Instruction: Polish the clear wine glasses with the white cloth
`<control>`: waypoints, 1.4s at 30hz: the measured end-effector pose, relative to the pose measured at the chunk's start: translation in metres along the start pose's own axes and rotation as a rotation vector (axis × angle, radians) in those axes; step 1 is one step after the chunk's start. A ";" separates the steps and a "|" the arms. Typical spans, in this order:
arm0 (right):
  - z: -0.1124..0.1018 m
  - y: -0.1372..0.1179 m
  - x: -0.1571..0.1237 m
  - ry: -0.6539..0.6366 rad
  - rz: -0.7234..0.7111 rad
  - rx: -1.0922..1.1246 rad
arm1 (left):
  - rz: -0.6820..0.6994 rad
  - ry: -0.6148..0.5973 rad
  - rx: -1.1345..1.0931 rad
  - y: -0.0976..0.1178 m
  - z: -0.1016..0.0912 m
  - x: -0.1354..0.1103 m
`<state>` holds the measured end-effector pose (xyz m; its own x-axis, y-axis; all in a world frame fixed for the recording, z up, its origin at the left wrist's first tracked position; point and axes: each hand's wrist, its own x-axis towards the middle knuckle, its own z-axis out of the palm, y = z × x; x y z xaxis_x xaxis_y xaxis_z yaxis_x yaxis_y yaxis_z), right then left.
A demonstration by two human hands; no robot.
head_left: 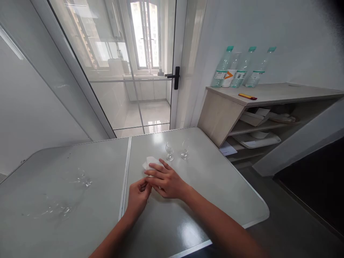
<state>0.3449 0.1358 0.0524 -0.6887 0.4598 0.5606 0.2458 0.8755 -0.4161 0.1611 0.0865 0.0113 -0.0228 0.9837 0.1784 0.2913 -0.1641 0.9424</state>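
Observation:
My right hand (pixel 167 181) is over the table with its fingers stretched across a crumpled white tissue (pixel 151 161), which sticks out past the fingertips. My left hand (pixel 139 195) is closed, its thumb and index finger pinched together against the right hand's fingers. Whatever lies between the two hands is hidden. Just beyond the right hand stand two small clear stemmed glasses, one nearer glass (pixel 169 150) and another glass (pixel 185 149) to its right, both upright. Crumpled clear plastic film (pixel 85 180) rests on the left part of the table, with more clear film (pixel 63 210) closer to me.
The grey table (pixel 215 179) has a pale seam strip (pixel 126 172) across it. A wooden shelf unit (pixel 223 111) adjoins its right side, bearing several plastic bottles (pixel 243 68) and a yellow-and-red wrapped stick (pixel 247 96). Behind stands a glass door with a black handle (pixel 176 77).

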 end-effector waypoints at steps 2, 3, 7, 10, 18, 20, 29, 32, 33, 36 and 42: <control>0.005 0.000 0.003 0.006 0.029 -0.152 | 0.146 0.003 0.216 -0.005 -0.002 -0.002; 0.006 0.000 0.004 0.028 0.078 -0.189 | 0.226 0.015 0.322 -0.008 -0.003 -0.003; 0.005 0.006 0.004 0.086 0.431 -0.064 | 0.543 0.068 0.607 -0.023 0.000 -0.007; -0.002 0.015 0.002 0.073 0.618 0.352 | 0.676 0.071 0.627 -0.028 0.002 -0.009; 0.019 0.006 0.008 0.481 0.718 1.275 | 0.078 -0.037 0.018 -0.011 0.011 -0.007; 0.029 -0.002 0.009 0.547 0.691 1.337 | -0.060 -0.062 -0.184 -0.008 0.015 -0.006; 0.058 -0.009 0.007 0.449 0.671 1.187 | -0.048 0.099 -0.131 -0.014 0.017 -0.006; 0.060 -0.003 0.003 0.399 0.675 0.974 | 0.007 0.088 0.055 -0.019 0.014 -0.005; 0.061 -0.001 0.002 0.374 0.665 0.898 | 0.028 0.073 0.118 -0.021 0.013 -0.005; 0.062 0.001 0.001 0.294 0.641 0.743 | 0.089 0.059 0.288 -0.026 0.010 -0.005; 0.059 0.003 0.002 0.222 0.700 0.638 | 0.079 0.106 0.348 -0.025 0.005 -0.003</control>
<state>0.3034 0.1304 0.0102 -0.3673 0.9205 0.1337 0.0902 0.1783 -0.9798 0.1585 0.0876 -0.0137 -0.0810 0.9529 0.2924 0.6038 -0.1865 0.7750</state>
